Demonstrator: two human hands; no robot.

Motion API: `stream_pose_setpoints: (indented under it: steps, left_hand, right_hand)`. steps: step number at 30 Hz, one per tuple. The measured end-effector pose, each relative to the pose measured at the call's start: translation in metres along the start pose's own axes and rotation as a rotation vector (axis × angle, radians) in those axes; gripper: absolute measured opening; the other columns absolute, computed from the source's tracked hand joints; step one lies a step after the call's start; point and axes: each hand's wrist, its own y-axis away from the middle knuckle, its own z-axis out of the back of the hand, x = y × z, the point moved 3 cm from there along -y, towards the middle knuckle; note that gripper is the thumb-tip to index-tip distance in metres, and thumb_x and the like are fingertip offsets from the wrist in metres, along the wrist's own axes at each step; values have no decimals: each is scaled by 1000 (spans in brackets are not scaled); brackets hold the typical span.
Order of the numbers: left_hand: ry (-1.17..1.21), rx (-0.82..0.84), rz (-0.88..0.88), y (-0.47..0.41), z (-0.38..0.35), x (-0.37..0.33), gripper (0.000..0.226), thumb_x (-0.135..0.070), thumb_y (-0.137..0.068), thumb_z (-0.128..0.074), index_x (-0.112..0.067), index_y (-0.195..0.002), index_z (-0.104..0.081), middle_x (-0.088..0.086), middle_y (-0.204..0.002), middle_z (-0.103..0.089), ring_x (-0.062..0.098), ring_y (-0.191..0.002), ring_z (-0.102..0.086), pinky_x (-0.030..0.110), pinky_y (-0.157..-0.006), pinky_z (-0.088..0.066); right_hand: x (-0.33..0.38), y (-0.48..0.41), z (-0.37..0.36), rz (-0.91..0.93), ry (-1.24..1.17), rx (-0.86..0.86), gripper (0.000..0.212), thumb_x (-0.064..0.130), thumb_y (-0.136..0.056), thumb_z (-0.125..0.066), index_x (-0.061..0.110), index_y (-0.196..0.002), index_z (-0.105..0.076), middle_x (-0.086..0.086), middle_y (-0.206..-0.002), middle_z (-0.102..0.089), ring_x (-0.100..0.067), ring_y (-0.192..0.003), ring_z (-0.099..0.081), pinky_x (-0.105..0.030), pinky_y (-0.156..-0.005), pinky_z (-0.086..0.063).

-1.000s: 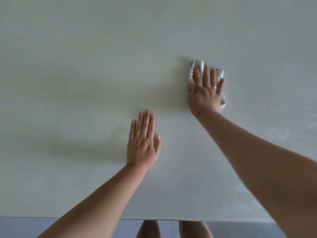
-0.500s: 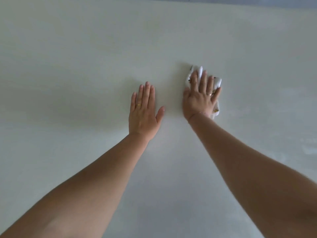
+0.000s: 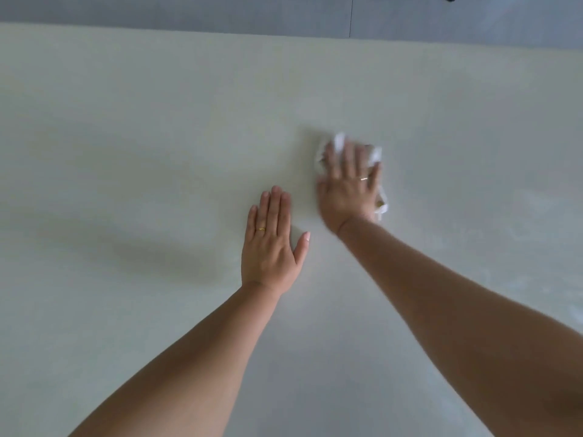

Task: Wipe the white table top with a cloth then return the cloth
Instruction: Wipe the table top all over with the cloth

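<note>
The white table top (image 3: pixel 142 152) fills nearly the whole view. My right hand (image 3: pixel 347 187) lies flat, fingers straight, pressing a small white cloth (image 3: pixel 377 156) onto the table; the hand is blurred and the cloth shows only past the fingertips and by the wrist. My left hand (image 3: pixel 271 244) rests flat on the table just left of and nearer than the right hand, fingers straight and together, holding nothing.
The table's far edge (image 3: pixel 284 34) runs across the top of the view, with grey floor (image 3: pixel 189 11) beyond it. Faint smears (image 3: pixel 536 203) mark the table surface on the right side.
The view has tilted up, so the far edge and floor now show. My right hand with the cloth has slid slightly farther forward; my left hand stays flat beside it.
</note>
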Motion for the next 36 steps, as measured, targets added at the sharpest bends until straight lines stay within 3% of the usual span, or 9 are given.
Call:
stream_pose_setpoints:
  steps: [3, 5, 11, 13, 17, 24, 30, 32, 36]
  left_hand:
    - [-5, 6, -3, 0, 0, 1, 71, -49, -94, -28, -3, -148, -27, 16, -156, -23, 28, -146, -18, 40, -120, -8]
    - [5, -3, -10, 0, -1, 1, 70, -48, -94, -30, -6, -149, -25, 15, -157, -21, 27, -146, -16, 41, -120, -9]
    - [21, -19, -1, -1, 2, -2, 69, -46, -93, -34, -5, -148, -28, 15, -156, -23, 30, -145, -21, 43, -118, -13]
    - [10, -25, 19, -4, 7, -7, 68, -44, -91, -37, -3, -145, -35, 18, -152, -31, 34, -141, -29, 45, -117, -16]
    - [67, -99, 79, -31, 22, -19, 64, -40, -91, -38, 1, -140, -39, 19, -147, -40, 35, -137, -36, 45, -117, -14]
    - [31, -64, 5, -101, 11, -27, 71, -46, -96, -31, -5, -151, -13, 12, -160, -9, 25, -148, -5, 35, -119, 6]
    - [12, -75, 27, -103, 6, -25, 72, -49, -94, -25, -4, -150, -18, 13, -159, -16, 24, -148, -10, 38, -121, -4]
    - [14, -68, 25, -103, 5, -25, 73, -49, -93, -25, -3, -150, -16, 12, -159, -13, 24, -148, -7, 37, -120, -2]
    - [9, -67, 35, -104, 3, -25, 75, -49, -92, -27, -4, -151, -14, 12, -160, -12, 24, -148, -7, 36, -120, -2]
  right_hand:
    - [27, 20, -8, 479, 124, 83, 57, 43, -96, -10, 31, -150, 2, 6, -160, 4, -20, -147, 6, -46, -114, 11]
    - [2, -2, 1, 562, 175, 54, 55, 41, -98, -15, 31, -150, -1, 7, -160, -3, -21, -147, -2, -47, -115, 2]
    - [-39, -58, 20, -131, -60, -66, 54, 34, -99, -21, 32, -150, -5, 5, -160, 2, -19, -147, 3, -48, -116, 10]
    - [-4, -47, 11, -62, -66, -60, 56, 34, -98, -22, 31, -151, -5, 4, -160, 3, -21, -146, 6, -47, -113, 15]
    - [0, -47, 14, 491, 111, 9, 54, 39, -99, -20, 32, -150, -6, 7, -160, -3, -19, -147, 0, -45, -116, 6]
    - [-47, -108, 33, -184, -49, -46, 55, 35, -98, -19, 30, -151, -2, 4, -160, 4, -20, -146, 5, -49, -115, 9]
    - [-3, -105, 28, 481, 103, 28, 54, 38, -99, -19, 32, -150, -2, 8, -160, 1, -19, -147, 3, -46, -116, 7]
    - [-33, -128, 36, 405, 131, -16, 53, 37, -100, -19, 31, -150, -3, 7, -160, -1, -19, -147, 0, -46, -116, 5]
    - [-53, -167, 47, -107, -31, -40, 55, 34, -98, -17, 31, -150, -1, 6, -160, 4, -19, -146, 6, -48, -114, 9]
